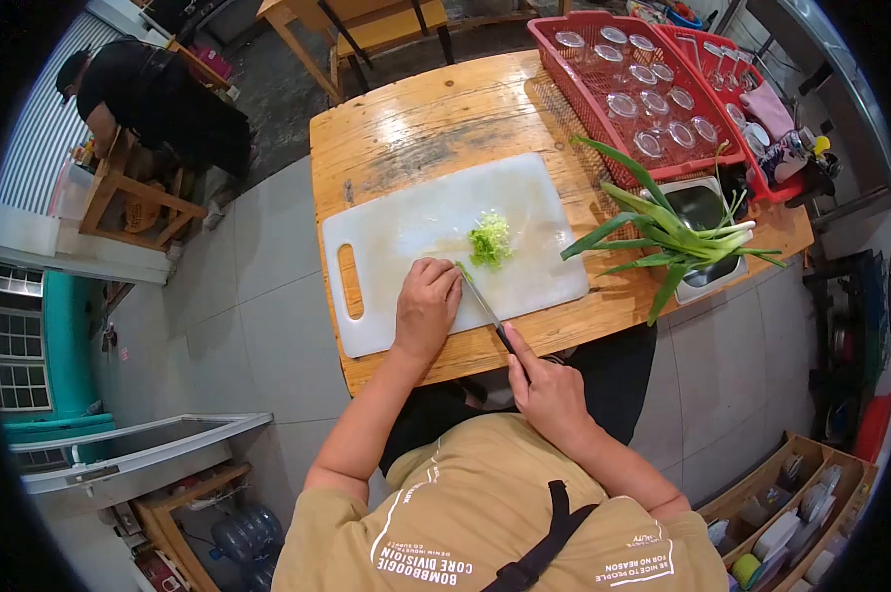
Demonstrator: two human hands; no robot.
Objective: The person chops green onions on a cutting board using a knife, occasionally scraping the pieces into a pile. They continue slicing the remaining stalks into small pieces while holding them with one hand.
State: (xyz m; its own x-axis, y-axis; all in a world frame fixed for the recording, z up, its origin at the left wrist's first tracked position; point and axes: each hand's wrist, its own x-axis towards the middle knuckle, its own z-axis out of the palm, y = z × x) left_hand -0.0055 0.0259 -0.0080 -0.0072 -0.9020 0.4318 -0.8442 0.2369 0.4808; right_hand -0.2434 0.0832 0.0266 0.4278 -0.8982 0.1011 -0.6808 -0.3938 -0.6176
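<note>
A white cutting board [416, 232] with a handle slot lies on the wooden table. My right hand [549, 393] is wrapped round the dark handle of a knife [484, 302], whose blade points up and left over the board. My left hand [429, 308] presses on the board with curled fingers, holding a green onion piece [463, 271] beside the knife tip; most of the piece is hidden under the fingers. A small heap of chopped green onion [490, 241] sits just beyond the blade. Whole green onions [677, 237] rest across a metal tray [697, 207] at the right.
A red plastic basket [574, 94] of upturned glasses stands at the table's far right, with another red basket [697, 54] beside it. The table [396, 109] edge runs close to my body. A co-worker in black [159, 104] bends over a wooden stand at the far left.
</note>
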